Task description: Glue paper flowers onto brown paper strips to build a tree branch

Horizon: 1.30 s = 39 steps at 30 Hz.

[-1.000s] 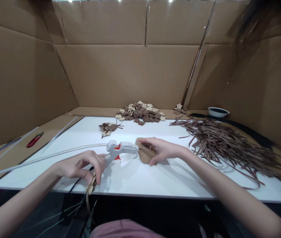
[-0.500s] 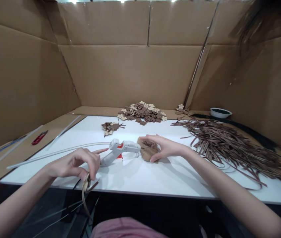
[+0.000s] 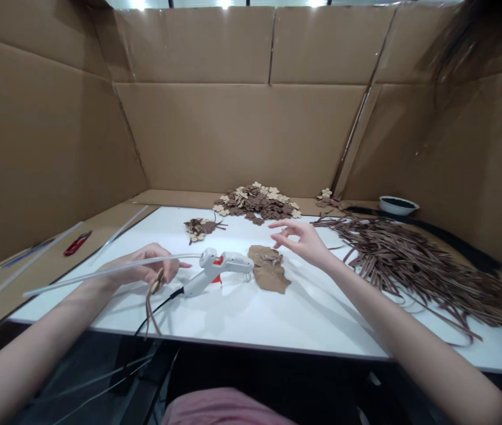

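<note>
- Fingertips of the left hand (image 3: 151, 265) are pinching a small beige flower-shaped piece (image 3: 157, 281), and thin brown strips (image 3: 149, 313) are dangling below it over the front part of the white flat tabletop (image 3: 242, 319).
- The right hand (image 3: 302, 241) is hovering unclenched and free of any grasp, its thumb and forefinger curving with their tips apart, near the far right edge of a ragged brown sheet (image 3: 273, 278).
- That sheet is lying at the middle of the tabletop, with a greyish, glossy patch showing on its upper part.
- A white plastic glue gun with a red trigger (image 3: 215, 270) is standing between the hands, its nozzle pointing at the sheet's left edge; whether they are touching cannot be told.
- A long translucent glue stick (image 3: 113, 273) is jutting from its rear, crossing in front of the left hand.
- Behind, a mound of brown and beige flower shapes (image 3: 255, 203) is sitting near the cardboard wall (image 3: 237, 136).
- To the right, a large heap of brown strips (image 3: 410, 265) is spreading.
</note>
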{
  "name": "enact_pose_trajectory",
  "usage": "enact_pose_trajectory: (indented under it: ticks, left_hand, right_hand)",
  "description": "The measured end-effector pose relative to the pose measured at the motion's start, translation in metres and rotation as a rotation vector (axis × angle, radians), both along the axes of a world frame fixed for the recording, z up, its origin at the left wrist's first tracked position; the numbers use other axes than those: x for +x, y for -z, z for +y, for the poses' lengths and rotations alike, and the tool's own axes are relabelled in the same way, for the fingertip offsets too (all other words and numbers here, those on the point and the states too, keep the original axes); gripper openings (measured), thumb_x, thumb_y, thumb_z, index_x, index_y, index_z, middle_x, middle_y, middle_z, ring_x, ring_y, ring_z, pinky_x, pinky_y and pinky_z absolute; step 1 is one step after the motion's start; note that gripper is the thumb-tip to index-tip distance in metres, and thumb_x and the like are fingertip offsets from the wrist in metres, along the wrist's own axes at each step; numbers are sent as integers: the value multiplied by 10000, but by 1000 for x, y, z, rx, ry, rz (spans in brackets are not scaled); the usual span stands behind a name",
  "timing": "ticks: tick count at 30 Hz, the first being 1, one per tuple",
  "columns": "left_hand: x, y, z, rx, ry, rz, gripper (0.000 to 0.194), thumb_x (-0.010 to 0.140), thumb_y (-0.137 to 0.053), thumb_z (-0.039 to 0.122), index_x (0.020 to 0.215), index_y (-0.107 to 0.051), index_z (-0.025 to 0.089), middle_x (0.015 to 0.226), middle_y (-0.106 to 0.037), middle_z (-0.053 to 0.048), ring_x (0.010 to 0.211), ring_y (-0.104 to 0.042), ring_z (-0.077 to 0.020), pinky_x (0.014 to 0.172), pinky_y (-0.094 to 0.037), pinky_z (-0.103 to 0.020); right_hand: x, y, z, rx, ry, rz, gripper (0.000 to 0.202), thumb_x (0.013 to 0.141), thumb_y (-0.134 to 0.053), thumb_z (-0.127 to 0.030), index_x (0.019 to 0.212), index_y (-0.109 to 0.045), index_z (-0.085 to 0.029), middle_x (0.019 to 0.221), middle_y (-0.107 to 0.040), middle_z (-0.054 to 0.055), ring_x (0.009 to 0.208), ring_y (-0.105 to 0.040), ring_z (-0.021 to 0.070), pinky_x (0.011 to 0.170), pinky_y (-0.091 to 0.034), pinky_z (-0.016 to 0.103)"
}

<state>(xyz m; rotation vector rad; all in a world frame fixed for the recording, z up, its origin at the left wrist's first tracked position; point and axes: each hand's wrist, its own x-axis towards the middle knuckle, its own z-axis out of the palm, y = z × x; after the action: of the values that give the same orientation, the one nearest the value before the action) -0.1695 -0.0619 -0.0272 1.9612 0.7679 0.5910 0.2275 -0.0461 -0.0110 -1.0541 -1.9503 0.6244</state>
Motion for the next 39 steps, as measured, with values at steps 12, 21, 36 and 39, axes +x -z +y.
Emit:
enact_pose_trajectory:
  ticks: [12,21,36,39]
  left_hand:
    - [56,-15,-6,-102,516,-36,189,758,-733,410,780,-790,231,677,-700,-108,677,-638,-228,772,-494,-339]
    - [71,-16,-6,-89,596,-50,143,763,-723,356,803,-799,242,690,-719,-117,675,-655,-241,736,-514,-344]
    - [66,-16,-13,-98,551,-141,221,769,-714,428,717,-766,219,618,-686,-97,633,-647,-208,763,-502,-322]
    - [51,-16,-9,-137,549,-143,227,757,-729,428,702,-758,211,600,-664,-92,630,-637,-200,763,-504,-323]
  right_hand:
    - [-1,4,-6,-55,-241,-341,536,865,-621,-408,1356,-512,-222,1373,-567,121,1247,-546,273,985,-457,382]
    - [9,12,-2,-133,-336,-617,851,765,-683,-593,1477,-385,-234,1424,-502,134,1346,-390,355,1114,-262,486]
    - [15,8,-4,-192,-320,-636,887,744,-675,-642,1487,-367,-269,1457,-474,123,1386,-338,377,1136,-225,515]
    - [15,5,-5,-188,-304,-610,861,742,-679,-633,1467,-407,-257,1439,-494,124,1361,-385,364,1126,-271,494]
